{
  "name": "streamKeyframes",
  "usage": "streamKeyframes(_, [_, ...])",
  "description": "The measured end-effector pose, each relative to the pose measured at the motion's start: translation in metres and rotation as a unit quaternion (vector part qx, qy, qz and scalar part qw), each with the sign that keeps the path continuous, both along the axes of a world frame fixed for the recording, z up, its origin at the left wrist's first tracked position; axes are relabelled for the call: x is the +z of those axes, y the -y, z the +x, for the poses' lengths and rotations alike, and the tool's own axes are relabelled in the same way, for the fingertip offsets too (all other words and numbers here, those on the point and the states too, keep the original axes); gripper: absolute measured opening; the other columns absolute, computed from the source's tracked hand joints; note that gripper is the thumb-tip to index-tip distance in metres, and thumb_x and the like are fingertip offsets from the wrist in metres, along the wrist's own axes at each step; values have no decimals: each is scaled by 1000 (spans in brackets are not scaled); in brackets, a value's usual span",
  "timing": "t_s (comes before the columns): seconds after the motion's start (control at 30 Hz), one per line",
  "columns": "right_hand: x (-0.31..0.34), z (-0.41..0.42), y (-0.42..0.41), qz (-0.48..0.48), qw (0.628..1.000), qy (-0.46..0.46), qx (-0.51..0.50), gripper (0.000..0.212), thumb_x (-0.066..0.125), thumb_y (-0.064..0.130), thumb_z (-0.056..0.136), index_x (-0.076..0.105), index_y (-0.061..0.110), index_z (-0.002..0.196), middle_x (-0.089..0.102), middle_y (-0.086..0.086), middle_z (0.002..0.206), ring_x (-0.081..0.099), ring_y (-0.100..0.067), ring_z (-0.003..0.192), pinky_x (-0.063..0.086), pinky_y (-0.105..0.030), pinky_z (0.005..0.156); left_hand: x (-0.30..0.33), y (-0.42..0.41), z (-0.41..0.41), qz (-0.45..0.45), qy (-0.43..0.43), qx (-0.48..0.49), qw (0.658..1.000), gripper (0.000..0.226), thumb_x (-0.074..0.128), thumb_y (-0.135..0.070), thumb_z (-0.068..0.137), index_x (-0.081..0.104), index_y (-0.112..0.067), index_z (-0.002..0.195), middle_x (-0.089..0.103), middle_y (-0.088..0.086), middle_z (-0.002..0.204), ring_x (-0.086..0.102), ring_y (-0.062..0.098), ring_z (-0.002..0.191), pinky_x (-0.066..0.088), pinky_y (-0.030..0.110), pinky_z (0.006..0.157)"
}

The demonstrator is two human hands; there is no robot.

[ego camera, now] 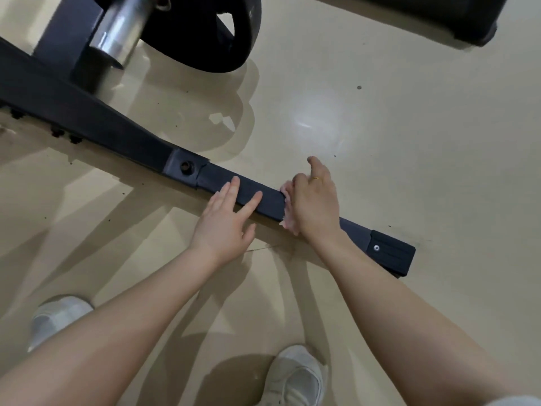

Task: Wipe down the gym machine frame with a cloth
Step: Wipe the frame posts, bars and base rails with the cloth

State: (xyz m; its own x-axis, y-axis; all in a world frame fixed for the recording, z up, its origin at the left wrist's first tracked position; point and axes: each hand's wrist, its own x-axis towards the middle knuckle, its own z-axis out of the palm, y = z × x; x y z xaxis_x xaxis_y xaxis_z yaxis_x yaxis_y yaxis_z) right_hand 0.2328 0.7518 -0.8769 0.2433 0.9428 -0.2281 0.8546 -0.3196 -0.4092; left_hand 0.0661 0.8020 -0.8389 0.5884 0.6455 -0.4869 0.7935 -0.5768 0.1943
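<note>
Crouching over a cream gym floor (380, 118), white shoes (295, 379) planted below. At far left, black weight plate (205, 33) and chrome sleeve (120, 30) above the machine's black frame bar (117, 130) running diagonally along the floor. Left hand (225, 221) spread, straight fingertips (234, 183) resting on the bar's top. Just beside it, right hand (313, 200), ringed, fingers curled over a pale pink cloth (288, 218) pressed against the bar. End cap (392, 256) at right.
</note>
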Motion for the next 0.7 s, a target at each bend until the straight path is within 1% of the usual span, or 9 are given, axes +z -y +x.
streamKeyframes(0.03, [0, -2, 7, -15, 999, 38, 32, 52, 83, 25, 64, 63, 4, 107, 65, -16, 104, 53, -36, 117, 45, -34, 82, 2, -1, 1, 0, -7, -3, 1000, 60, 37, -40, 98, 8, -34, 150, -12, 14, 157, -5, 26, 146, 2, 33, 117])
streamKeyframes(0.1, [-2, -4, 23, -8, 998, 49, 42, 51, 71, 29, 80, 58, 4, 123, 64, -13, 102, 59, -35, 98, 45, -36, 76, 4, -2, 5, -2, -29, -6, 1000, 59, 36, -43, 98, 10, -33, 150, -11, 16, 157, -3, 28, 146, 4, 34, 117])
streamKeyframes(0.2, [5, -4, 19, -18, 997, 31, 63, 47, 55, 29, 93, 46, 6, 134, 58, -13, 121, 53, -33, 108, 40, -38, 83, 7, -4, 7, 11, -62, -35, 997, 59, 34, -41, 99, 6, -32, 150, -12, 19, 156, -4, 30, 146, 3, 36, 117])
streamKeyframes(0.3, [8, -14, -13, -29, 991, -61, 117, 48, 49, 20, 95, 35, 13, 141, 48, -10, 136, 46, -32, 118, 37, -37, 89, 5, -6, 2, 25, -84, -67, 994, 60, 32, -38, 100, 1, -33, 150, -15, 19, 156, -4, 30, 145, 1, 36, 117])
streamKeyframes(0.4, [3, -8, -12, -57, 982, -45, 177, 71, 61, 19, 87, 27, 8, 148, 46, -16, 136, 50, -36, 112, 45, -42, 86, 3, -11, -2, 20, -89, -87, 992, 62, 32, -37, 99, -5, -33, 150, -18, 17, 155, -7, 29, 145, 1, 35, 117])
streamKeyframes(0.5, [-2, 22, 29, -68, 983, 52, 161, 84, 86, 25, 63, 50, -5, 133, 62, -21, 103, 61, -37, 73, 48, -38, 54, 10, -16, -2, 6, -105, -108, 989, 63, 31, -32, 99, -6, -32, 150, -18, 17, 155, -7, 28, 145, 2, 34, 116])
streamKeyframes(0.57, [-1, 29, 46, -63, 985, 93, 128, 77, 87, 27, 62, 56, -5, 125, 62, -20, 93, 59, -37, 65, 45, -37, 51, 12, -18, -2, -9, -109, -103, 989, 64, 32, -30, 98, -6, -33, 150, -19, 16, 155, -8, 28, 145, 2, 34, 116])
streamKeyframes(0.63, [8, 21, 35, -64, 997, 26, 19, 48, 70, 25, 84, 52, 2, 122, 60, -17, 102, 58, -39, 82, 41, -38, 63, 12, -14, 0, -23, -102, -82, 991, 67, 35, -28, 97, -7, -33, 149, -21, 15, 155, -11, 28, 145, 3, 35, 117])
streamKeyframes(0.7, [9, 8, 18, -65, 992, -90, -58, 26, 50, 22, 96, 45, 5, 114, 61, -15, 105, 57, -37, 91, 32, -35, 65, 10, -9, 1, -38, -89, -56, 994, 70, 38, -26, 96, -6, -33, 150, -22, 15, 154, -13, 29, 145, 3, 36, 117])
